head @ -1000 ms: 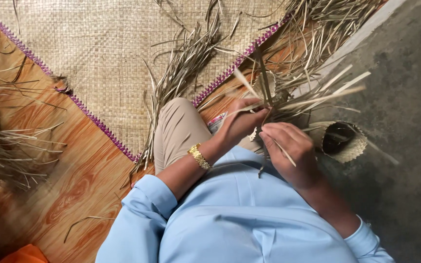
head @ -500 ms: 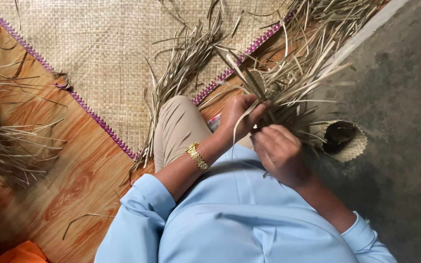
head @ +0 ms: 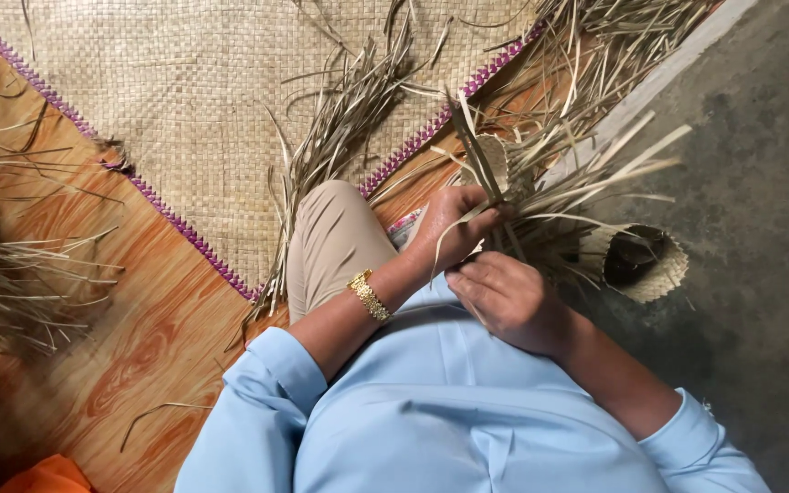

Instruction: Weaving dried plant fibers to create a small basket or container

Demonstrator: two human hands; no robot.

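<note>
Head view: both hands on a half-woven palm-leaf piece [head: 504, 178] held over the lap, loose strips fanning up and right.
Left hand [head: 454, 224] closed around the bundle of strips, thumb and fingers pinching them just beside the woven part; gold bracelet [head: 370, 296] on that wrist; right hand [head: 504, 297] just below, fingers curled together against the strip ends, touching the left hand; cannot tell whether it pinches a strip or only presses; small finished woven basket [head: 646, 265] lies on the grey concrete floor [head: 760, 183] just right of the hands; big woven mat [head: 184, 100] with purple edging spread ahead on wood-pattern flooring [head: 139, 338]; loose dried leaves [head: 340, 119] across the mat; another heap of leaves [head: 11, 274] at far left.
</note>
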